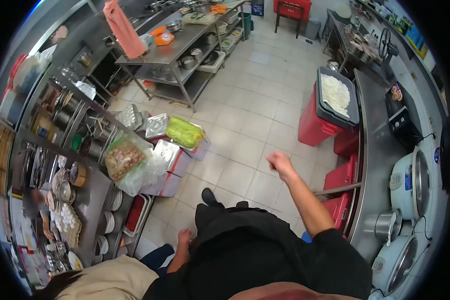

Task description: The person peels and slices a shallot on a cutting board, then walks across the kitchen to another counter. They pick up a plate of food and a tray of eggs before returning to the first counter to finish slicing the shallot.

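Observation:
My right hand swings out ahead of my body over the tiled floor, its fingers curled in and nothing seen in them. Low at my left side, beside my dark clothing, hangs my left hand, small in view with its fingers loosely curled and holding nothing visible. The nearest thing ahead of my right hand is a red bin with a grey tray of white shredded food on top. Steel-lidded boxes and a bag of yellow-green produce stand ahead of my left hand.
Another person in a beige top is close at my left, a hand near egg trays. A steel counter with rice cookers runs along the right. A steel worktable stands ahead left. Tiled floor lies between.

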Motion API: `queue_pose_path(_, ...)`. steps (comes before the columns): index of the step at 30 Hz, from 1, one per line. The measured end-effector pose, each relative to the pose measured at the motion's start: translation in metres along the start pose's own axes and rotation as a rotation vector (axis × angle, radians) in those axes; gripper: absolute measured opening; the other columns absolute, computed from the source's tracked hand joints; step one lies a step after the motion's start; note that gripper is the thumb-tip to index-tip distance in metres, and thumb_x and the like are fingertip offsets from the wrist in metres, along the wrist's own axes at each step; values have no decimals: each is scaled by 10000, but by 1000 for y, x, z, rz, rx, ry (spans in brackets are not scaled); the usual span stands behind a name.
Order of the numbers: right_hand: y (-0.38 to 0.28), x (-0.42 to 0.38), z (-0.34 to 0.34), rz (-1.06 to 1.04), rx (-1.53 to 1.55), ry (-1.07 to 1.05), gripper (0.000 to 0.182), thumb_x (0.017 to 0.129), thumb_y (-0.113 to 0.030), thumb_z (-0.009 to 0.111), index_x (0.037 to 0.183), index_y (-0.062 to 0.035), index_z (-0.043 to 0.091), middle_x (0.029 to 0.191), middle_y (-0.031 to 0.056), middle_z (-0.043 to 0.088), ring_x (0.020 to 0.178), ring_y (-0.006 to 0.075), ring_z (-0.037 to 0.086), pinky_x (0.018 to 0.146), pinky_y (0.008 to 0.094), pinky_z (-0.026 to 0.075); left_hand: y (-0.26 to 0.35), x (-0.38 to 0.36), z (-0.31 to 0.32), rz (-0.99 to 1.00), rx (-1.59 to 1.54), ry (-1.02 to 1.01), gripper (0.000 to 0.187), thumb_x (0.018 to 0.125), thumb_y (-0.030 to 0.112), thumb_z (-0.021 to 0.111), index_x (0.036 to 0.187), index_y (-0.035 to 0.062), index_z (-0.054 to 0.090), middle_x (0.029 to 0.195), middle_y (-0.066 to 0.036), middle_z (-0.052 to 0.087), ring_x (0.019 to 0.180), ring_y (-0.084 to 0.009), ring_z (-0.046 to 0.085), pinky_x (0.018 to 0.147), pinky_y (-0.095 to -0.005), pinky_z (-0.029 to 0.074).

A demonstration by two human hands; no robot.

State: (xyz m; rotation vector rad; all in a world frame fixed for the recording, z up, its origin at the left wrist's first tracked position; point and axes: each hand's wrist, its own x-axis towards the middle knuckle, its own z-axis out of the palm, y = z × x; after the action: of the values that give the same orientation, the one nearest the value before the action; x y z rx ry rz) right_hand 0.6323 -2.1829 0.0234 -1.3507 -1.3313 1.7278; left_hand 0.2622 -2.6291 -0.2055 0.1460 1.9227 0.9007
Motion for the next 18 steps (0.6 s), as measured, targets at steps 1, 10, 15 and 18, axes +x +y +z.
queue_pose_path(1,60,2,-29,135,-11,102,208,860,-144,645,697,-90,527,559,19,475,487,120,448,442,308,361,1,22,-6,-10,26,-52,295,881,131,589,1153,18,586,671,-34,566,492,-124,497,406,-290,395)
queue_pose_path(10,273,-26,-139,684,-472,197,236,818,-52,639,1045,-34,577,708,102,587,511,208,557,385,334,363,134,151,42,182,332,-68,369,841,177,613,1162,-4,621,801,-110,662,602,-167,602,555,-318,491)
queue_pose_path(15,245,31,-112,813,-332,294,593,819,-48,631,1382,-107,457,864,125,626,606,229,598,431,336,380,233,216,70,229,431,-138,381,827,209,613,1153,14,641,892,-171,689,740,-236,663,697,-354,532)
queue_pose_path(18,229,73,-96,812,-252,308,647,818,-71,651,1417,-93,407,900,141,631,644,241,610,465,341,424,269,267,74,305,609,-135,391,824,256,605,1152,50,657,1031,-201,687,971,-330,664,870,-403,515)
